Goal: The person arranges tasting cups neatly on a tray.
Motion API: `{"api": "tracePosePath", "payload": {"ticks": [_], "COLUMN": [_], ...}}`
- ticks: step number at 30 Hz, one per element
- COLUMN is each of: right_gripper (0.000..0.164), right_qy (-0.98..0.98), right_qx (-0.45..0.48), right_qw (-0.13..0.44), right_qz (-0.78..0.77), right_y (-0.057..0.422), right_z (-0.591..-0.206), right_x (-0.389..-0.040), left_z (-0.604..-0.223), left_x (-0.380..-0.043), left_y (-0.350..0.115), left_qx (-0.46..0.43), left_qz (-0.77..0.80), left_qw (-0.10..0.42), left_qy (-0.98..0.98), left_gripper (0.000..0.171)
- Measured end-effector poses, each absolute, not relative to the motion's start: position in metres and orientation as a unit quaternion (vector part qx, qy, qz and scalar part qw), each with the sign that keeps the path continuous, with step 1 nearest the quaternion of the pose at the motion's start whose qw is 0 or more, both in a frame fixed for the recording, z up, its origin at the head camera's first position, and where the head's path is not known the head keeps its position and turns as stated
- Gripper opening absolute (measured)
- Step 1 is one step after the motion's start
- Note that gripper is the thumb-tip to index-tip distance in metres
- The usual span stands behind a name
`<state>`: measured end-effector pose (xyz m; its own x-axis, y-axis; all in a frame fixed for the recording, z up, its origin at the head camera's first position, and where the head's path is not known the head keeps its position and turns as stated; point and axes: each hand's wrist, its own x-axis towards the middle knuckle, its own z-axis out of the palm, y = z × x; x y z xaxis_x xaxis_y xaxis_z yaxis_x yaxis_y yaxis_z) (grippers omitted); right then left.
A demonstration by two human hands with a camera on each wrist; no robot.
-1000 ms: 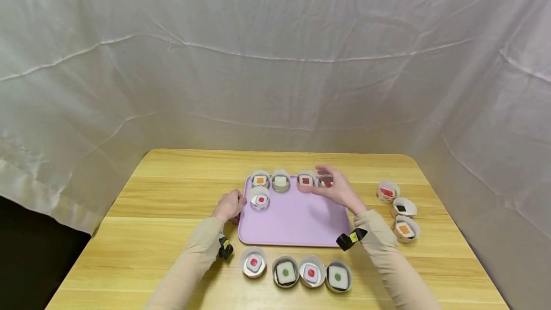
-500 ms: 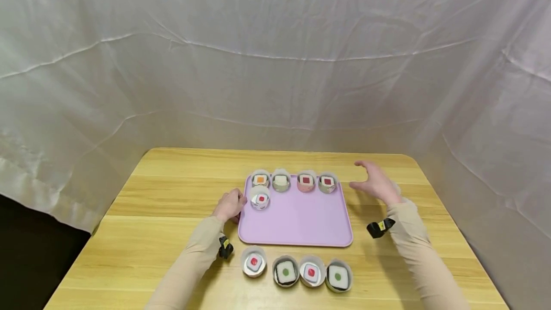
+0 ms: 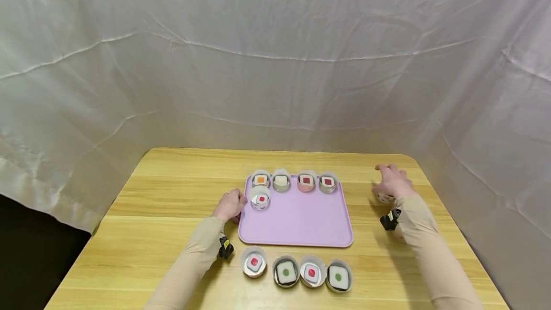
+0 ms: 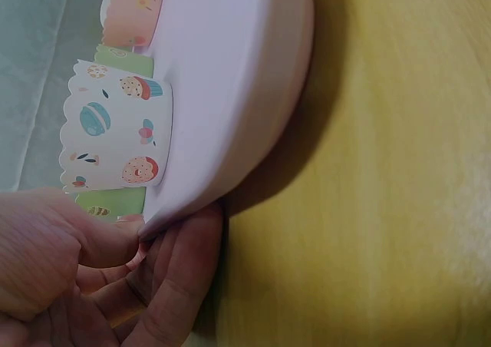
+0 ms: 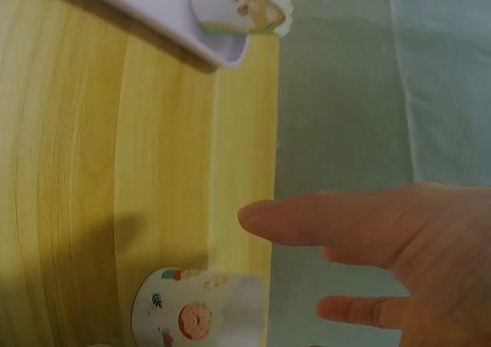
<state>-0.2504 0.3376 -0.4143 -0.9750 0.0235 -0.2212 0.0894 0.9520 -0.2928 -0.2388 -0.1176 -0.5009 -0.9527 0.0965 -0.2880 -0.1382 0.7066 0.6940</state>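
Note:
My left hand (image 3: pixel 229 205) grips the left edge of the lilac tray (image 3: pixel 301 226); the left wrist view has the thumb above the rim and fingers curled under it. On the tray stand several paper cups holding square sushi-like pieces, among them a white-patterned cup (image 4: pixel 115 128) near that hand. Out to the right, my right hand (image 3: pixel 392 182) hovers over a paper cup (image 3: pixel 384 198), fingers spread and holding nothing. The right wrist view puts this donut-printed cup (image 5: pixel 196 316) below the thumb, apart from it. Hand and sleeve hide most of the right-hand cups.
In front of the tray, several more paper cups line up, such as a green-dotted one (image 3: pixel 286 271) and a red-dotted one (image 3: pixel 254 262). Behind the wooden table (image 3: pixel 172 195) hangs a pale curtain (image 3: pixel 275 85), which also encloses the sides.
My right hand has let go of the cup at the tray's back right corner and moved right, over the cups on that side. The left hand stays on the tray edge.

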Motion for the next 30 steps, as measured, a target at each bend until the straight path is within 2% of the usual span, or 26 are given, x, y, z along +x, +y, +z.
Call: {"api": "tracePosePath", "payload": {"ticks": [14, 30], "right_gripper": [0.076, 0.069], "right_qy": [0.977, 0.974], "right_qx": [0.055, 0.049], "right_qw": [0.158, 0.185], "right_qz": [-0.133, -0.122], "right_y": [0.351, 0.353], "right_z": [-0.426, -0.433], "right_x": [-0.259, -0.265], "left_z": [-0.503, -0.504], "left_x": [-0.239, -0.239], "left_y": [-0.117, -0.117], "left_qx": [-0.016, -0.011], "left_qz": [0.384, 0.384], "left_qw": [0.153, 0.148], "left_qy": [0.91, 0.911], "left_gripper": [0.017, 0.017]}}
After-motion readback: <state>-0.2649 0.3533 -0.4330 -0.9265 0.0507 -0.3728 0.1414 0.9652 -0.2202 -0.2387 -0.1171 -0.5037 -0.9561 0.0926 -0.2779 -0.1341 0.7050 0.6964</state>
